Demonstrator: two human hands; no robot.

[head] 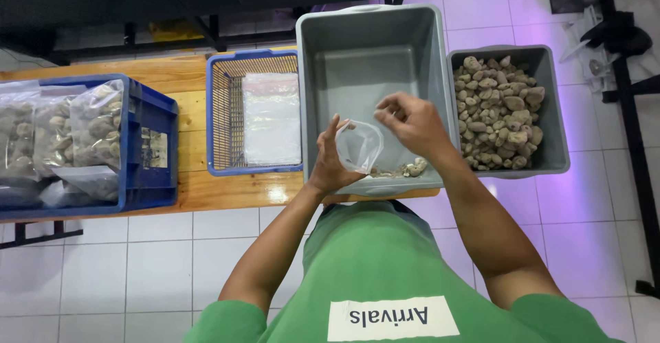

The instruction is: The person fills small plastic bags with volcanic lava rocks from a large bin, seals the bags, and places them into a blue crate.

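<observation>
Wood bench (185, 75): both hands, L (331, 168) R (409, 123), hold clear bag (361, 145) over grey tub (371, 54).

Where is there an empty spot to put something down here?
Most of the big grey tub floor is bare, and wood shows between the blue crate and blue basket. The small grey tub is crowded with stones.

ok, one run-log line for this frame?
left hand: holds clear plastic bag | right hand: at bag rim | over large grey tub | stone-filled tub right
</observation>
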